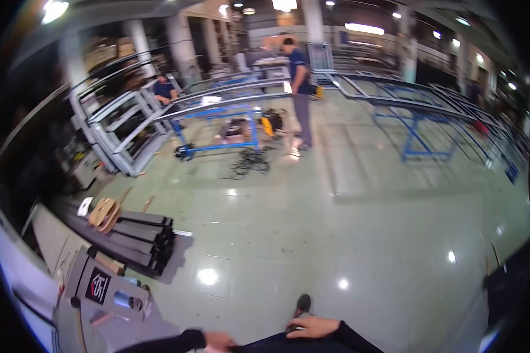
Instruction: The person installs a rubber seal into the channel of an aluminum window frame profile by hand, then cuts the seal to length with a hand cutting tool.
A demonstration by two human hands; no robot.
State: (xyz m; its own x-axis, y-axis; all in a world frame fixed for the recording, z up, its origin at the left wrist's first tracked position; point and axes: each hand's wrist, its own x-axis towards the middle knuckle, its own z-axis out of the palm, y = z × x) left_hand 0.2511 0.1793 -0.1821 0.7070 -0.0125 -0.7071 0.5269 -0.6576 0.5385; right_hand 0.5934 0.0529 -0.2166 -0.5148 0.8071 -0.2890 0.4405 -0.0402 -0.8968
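Black-sleeved, the left hand (221,340) and right hand (313,327) rest on a dark trouser leg (271,345) above green floor tiles (312,235): right fingers loosely spread and empty, left fingers' state unclear.

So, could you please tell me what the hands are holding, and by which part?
The right hand lies flat on dark fabric, without a grip. The left hand is curled at the picture's bottom edge; whether it holds anything cannot be told.

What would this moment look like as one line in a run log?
left hand: by dark trousers, grip unclear | right hand: flat on trousers, holding nothing | shoe: just ahead of hands | dark bars: stacked at left
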